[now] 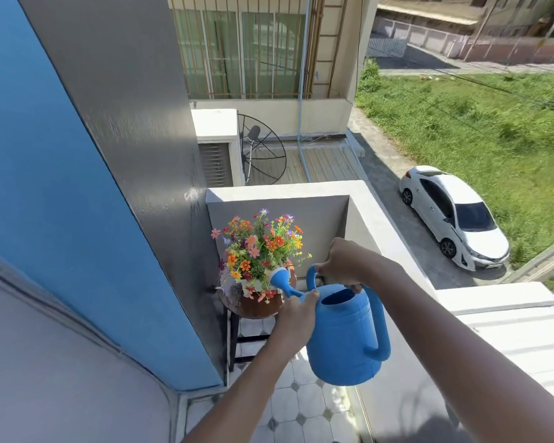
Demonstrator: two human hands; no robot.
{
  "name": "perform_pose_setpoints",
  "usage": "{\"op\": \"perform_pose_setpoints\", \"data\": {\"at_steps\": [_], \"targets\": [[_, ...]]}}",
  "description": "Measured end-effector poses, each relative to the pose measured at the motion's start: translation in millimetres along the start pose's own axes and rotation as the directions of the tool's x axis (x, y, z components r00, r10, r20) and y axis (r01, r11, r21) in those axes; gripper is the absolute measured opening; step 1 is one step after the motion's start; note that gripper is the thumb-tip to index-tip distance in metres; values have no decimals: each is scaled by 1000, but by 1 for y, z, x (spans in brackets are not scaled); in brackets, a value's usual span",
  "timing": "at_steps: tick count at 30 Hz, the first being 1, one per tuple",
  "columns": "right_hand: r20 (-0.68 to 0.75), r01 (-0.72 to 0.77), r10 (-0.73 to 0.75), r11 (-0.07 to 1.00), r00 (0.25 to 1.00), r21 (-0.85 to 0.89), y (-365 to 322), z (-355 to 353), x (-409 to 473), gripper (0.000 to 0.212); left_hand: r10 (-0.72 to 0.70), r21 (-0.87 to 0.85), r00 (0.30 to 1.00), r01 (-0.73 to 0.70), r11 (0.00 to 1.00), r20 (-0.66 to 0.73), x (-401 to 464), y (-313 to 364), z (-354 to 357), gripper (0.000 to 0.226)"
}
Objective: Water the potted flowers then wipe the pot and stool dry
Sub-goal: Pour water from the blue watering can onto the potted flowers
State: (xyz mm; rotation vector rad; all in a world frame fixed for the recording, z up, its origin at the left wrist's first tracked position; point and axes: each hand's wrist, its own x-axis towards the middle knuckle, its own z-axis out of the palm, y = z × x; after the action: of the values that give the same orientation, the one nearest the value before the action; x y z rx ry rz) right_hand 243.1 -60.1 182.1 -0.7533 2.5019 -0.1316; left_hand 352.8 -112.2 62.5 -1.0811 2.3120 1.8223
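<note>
A blue plastic watering can (346,340) hangs in the air in front of me, tilted toward the flowers. My right hand (343,262) grips its top handle. My left hand (296,314) holds the base of the spout, whose white-faced rose (280,278) points into the blooms. The colourful flowers (259,247) stand in a brown round pot (253,306) on a dark-framed stool (237,340) in the balcony corner. Most of the stool's top is hidden by the pot and my left arm.
A white parapet wall (359,199) bounds the balcony on the far and right sides. A blue and grey wall (77,219) rises on the left. The floor (304,410) has white octagonal tiles. Below are a satellite dish (263,148) and a white car (454,215).
</note>
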Motion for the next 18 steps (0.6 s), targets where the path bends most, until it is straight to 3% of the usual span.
{"op": "perform_pose_setpoints", "data": {"at_steps": [12, 18], "targets": [[-15, 64, -63, 994, 998, 84, -27, 1, 22, 37, 22, 19, 995, -21, 1000, -93, 7, 5, -40, 52], [-25, 47, -45, 995, 999, 87, -18, -20, 26, 41, 63, 38, 996, -60, 997, -65, 19, 24, -35, 50]]}}
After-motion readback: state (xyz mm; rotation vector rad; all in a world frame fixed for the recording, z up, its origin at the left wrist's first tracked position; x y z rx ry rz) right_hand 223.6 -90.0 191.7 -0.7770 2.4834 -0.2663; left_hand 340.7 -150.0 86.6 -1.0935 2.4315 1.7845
